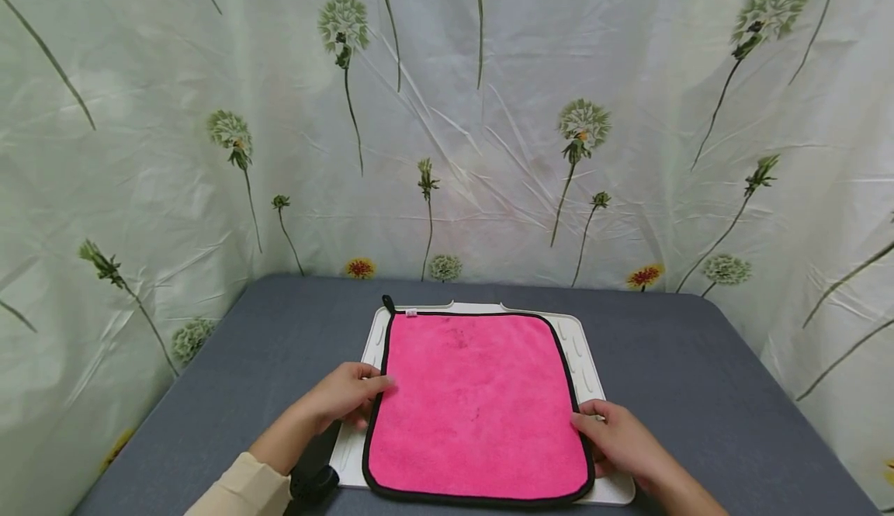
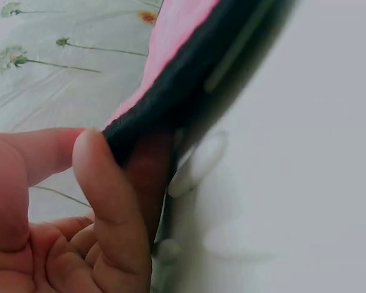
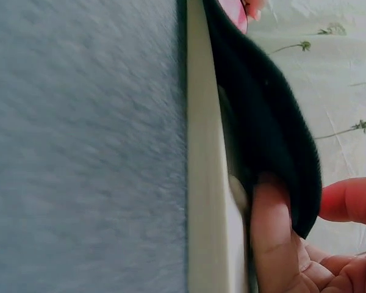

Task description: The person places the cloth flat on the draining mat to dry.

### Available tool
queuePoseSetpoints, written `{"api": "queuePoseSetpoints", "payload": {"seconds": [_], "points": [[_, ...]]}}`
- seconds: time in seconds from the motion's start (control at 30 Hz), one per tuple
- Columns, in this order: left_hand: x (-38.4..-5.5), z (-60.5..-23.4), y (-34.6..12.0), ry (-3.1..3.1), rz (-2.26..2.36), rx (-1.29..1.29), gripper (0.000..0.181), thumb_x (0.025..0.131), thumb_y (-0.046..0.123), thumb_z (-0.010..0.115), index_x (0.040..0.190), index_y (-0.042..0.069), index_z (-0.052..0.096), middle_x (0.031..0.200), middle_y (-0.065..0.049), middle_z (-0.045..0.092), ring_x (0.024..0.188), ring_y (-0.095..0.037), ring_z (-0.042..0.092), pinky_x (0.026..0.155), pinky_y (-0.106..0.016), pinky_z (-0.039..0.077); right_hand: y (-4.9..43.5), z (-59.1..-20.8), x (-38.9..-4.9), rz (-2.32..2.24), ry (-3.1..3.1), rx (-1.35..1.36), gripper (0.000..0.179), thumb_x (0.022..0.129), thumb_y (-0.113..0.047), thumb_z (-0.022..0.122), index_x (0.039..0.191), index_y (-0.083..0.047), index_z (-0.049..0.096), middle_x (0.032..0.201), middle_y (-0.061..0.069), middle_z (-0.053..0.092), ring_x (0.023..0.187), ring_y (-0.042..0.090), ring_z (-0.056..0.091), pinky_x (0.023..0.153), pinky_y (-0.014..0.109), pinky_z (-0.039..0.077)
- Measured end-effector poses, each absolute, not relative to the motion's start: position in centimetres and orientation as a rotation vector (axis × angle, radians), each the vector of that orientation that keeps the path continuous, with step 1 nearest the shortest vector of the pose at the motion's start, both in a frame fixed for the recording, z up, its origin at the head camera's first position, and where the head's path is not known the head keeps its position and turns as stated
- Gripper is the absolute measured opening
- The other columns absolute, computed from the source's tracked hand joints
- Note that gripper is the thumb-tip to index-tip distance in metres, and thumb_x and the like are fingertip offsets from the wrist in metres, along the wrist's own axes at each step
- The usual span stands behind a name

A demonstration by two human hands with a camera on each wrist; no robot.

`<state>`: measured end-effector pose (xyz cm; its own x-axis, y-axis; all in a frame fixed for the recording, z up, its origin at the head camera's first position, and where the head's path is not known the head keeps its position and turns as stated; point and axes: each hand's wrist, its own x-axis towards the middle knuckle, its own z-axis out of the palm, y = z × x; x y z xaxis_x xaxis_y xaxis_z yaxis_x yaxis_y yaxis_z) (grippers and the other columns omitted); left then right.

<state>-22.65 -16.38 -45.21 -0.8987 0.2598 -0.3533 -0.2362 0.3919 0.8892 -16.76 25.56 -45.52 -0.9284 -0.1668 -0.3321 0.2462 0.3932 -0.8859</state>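
Observation:
A pink cloth (image 1: 482, 403) with black edging and a black corner loop lies spread over a white board (image 1: 620, 488), leaving strips of the board showing around it. My left hand (image 1: 349, 396) pinches the cloth's left edge, thumb on the pink face. In the left wrist view the black edging (image 2: 171, 91) is lifted a little off the board, with fingers behind it. On the opposite side my right hand (image 1: 618, 438) grips the right edge. The right wrist view has one finger (image 3: 271, 238) tucked under the dark underside (image 3: 262, 116) and the thumb on the other face.
The board rests on a grey-covered table (image 1: 698, 376), and raised oval bumps show along its sides. A black object (image 1: 316, 485) sits by my left wrist, at the board's near left corner. Behind the table hangs a flower-patterned curtain (image 1: 489, 151).

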Motion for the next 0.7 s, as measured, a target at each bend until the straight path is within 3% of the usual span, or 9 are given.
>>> {"api": "queuePoseSetpoints", "payload": {"seconds": [0.27, 0.5, 0.7], "points": [[-26.6, -45.2, -14.8, 2.405, 1.488, -0.153, 0.025, 0.097, 0.029, 0.066, 0.092, 0.005, 0.065, 0.059, 0.004, 0.040, 0.046, -0.008, 0.043, 0.045, -0.021, 0.046, 24.4, -45.1, -20.0, -1.549, 2.411, 0.200, 0.025, 0.100, -0.020, 0.057, 0.108, 0.002, 0.063, 0.070, 0.000, 0.060, 0.060, 0.013, 0.058, 0.053, 0.029, 0.051], [-30.1, -45.4, -13.7, 2.523, 1.446, -0.199, 0.025, 0.098, 0.028, 0.062, 0.094, 0.004, 0.065, 0.071, 0.001, 0.052, 0.049, -0.010, 0.044, 0.047, -0.024, 0.044, 23.8, -44.7, -23.6, -1.502, 2.494, 0.244, 0.029, 0.098, -0.021, 0.056, 0.108, 0.004, 0.066, 0.076, 0.002, 0.060, 0.062, 0.012, 0.057, 0.056, 0.030, 0.049], [-32.4, -45.3, -13.1, 2.599, 1.416, -0.262, 0.024, 0.098, 0.027, 0.062, 0.101, 0.004, 0.069, 0.073, -0.002, 0.054, 0.048, -0.012, 0.043, 0.049, -0.025, 0.043, 23.2, -44.0, -26.9, -1.480, 2.528, 0.238, 0.032, 0.099, -0.022, 0.053, 0.108, 0.007, 0.065, 0.087, 0.006, 0.063, 0.072, 0.012, 0.056, 0.064, 0.028, 0.048]]}}
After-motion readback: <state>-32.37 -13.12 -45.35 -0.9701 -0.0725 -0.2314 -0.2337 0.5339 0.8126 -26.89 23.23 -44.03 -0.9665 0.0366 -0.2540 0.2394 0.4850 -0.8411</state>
